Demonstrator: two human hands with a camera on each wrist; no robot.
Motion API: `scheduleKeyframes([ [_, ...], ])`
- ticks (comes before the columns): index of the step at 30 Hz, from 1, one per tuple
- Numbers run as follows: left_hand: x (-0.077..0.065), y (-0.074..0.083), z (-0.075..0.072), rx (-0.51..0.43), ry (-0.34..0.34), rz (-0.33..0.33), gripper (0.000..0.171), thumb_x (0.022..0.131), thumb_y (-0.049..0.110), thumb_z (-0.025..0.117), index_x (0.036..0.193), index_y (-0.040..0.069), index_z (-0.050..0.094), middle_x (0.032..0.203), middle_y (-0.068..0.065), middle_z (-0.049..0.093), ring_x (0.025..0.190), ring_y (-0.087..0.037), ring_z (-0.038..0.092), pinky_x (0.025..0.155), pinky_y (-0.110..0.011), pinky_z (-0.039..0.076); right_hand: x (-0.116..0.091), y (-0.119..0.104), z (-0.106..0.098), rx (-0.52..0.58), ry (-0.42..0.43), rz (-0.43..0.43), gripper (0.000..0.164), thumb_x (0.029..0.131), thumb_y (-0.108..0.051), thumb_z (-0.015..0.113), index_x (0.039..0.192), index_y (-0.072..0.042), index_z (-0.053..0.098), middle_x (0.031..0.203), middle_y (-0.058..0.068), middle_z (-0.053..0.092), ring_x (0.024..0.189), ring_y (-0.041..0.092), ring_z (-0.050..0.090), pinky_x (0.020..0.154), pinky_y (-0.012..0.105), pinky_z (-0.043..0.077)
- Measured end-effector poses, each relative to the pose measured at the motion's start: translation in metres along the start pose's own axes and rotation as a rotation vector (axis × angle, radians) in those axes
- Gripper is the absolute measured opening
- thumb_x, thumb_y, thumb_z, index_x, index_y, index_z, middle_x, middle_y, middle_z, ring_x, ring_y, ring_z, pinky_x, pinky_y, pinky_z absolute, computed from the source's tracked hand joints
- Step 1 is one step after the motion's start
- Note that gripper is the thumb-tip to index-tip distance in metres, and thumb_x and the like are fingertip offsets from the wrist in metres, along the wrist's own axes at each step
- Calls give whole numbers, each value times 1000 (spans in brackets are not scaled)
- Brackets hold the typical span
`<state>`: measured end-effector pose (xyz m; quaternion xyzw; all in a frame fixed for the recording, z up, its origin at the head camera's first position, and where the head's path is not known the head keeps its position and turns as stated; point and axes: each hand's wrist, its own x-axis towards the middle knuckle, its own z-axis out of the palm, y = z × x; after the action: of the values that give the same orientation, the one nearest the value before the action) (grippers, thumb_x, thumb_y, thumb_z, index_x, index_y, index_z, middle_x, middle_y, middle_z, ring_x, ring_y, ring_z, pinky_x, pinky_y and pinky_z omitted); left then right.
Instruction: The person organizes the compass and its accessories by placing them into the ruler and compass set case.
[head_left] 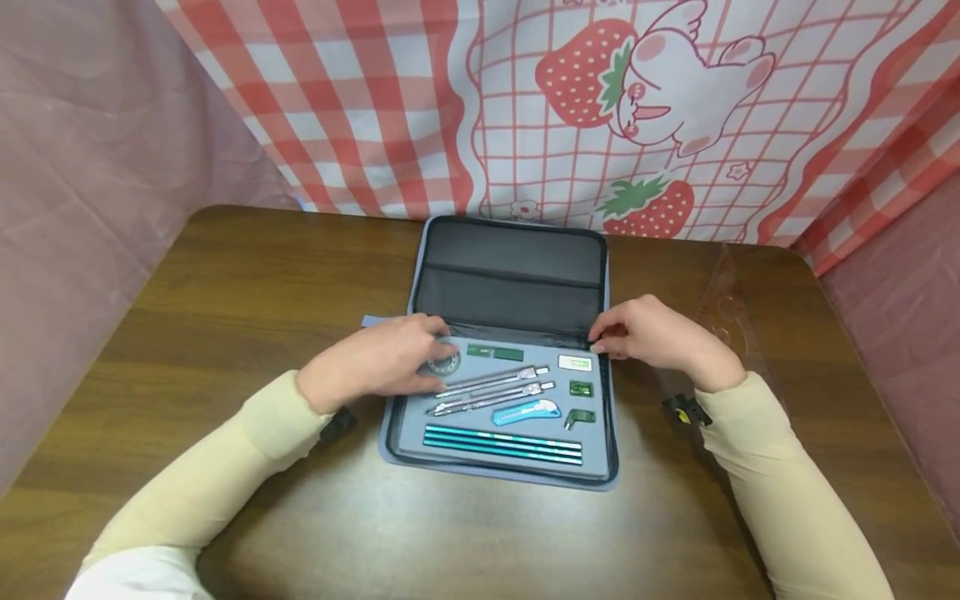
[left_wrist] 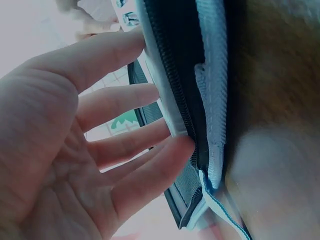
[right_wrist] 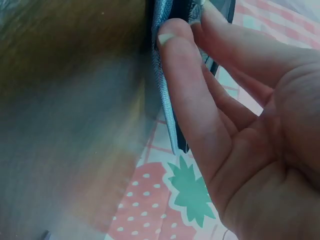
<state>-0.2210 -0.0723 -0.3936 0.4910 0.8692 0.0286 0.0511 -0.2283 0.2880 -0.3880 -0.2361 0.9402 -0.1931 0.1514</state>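
A blue zip case (head_left: 501, 475) lies unfolded on the table, its dark lid (head_left: 510, 292) at the back. Its grey tray (head_left: 412, 437) holds two silver compasses (head_left: 487, 396), a blue utility knife (head_left: 527, 412), several teal pencils (head_left: 502, 444), a white eraser (head_left: 574, 362), small green pieces (head_left: 581, 388) and a green box (head_left: 495, 352). My left hand (head_left: 390, 354) rests spread at the tray's upper left, partly over a round disc (head_left: 446, 360). Its fingertips (left_wrist: 182, 145) touch the zipped edge. My right hand (head_left: 648, 333) pinches the case's right edge near the fold.
A clear set square (head_left: 731, 317) lies on the wooden table (head_left: 225, 283) right of the case. A blue tab (head_left: 372, 321) sticks out at the case's left. Behind the table hangs a red-and-white checked cloth (head_left: 360, 100) with strawberries.
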Motion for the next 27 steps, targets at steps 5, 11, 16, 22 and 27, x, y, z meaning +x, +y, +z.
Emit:
scheduleKeyframes([
  [5,-2,0,-1,-35,-4,-7,45,81,44,65,117,16,63,119,-10,55,101,-21,53,85,-33,44,-1,2,-4,-2,20,0,4,81,-17,69,84,-17,70,76,-5,64,62,7,59,57,25,48],
  [11,-1,-3,0,-70,-15,-43,51,78,49,66,120,19,63,119,-6,57,103,-18,54,86,-33,44,-27,36,-35,-104,114,165,15,83,-25,66,93,-14,68,79,-3,64,65,12,57,60,33,46],
  [16,0,-4,0,-72,-30,-72,53,77,51,66,121,22,62,118,-3,57,102,-14,53,85,-32,44,-55,86,-55,-156,119,429,49,79,-54,62,84,-5,61,70,2,56,59,17,46,55,37,40],
  [22,-1,-5,0,-66,-29,-58,53,78,51,65,122,22,62,116,-2,57,101,-14,52,82,-32,45,-68,109,-55,-162,-17,658,85,70,-81,44,74,2,63,67,14,52,60,24,49,60,45,45],
  [27,-2,-5,-2,-41,-33,-36,52,80,51,63,123,21,60,118,-2,56,103,-15,52,80,-32,45,-64,108,-48,-186,-11,724,118,62,-88,43,107,21,48,95,38,46,75,41,50,63,55,45],
])
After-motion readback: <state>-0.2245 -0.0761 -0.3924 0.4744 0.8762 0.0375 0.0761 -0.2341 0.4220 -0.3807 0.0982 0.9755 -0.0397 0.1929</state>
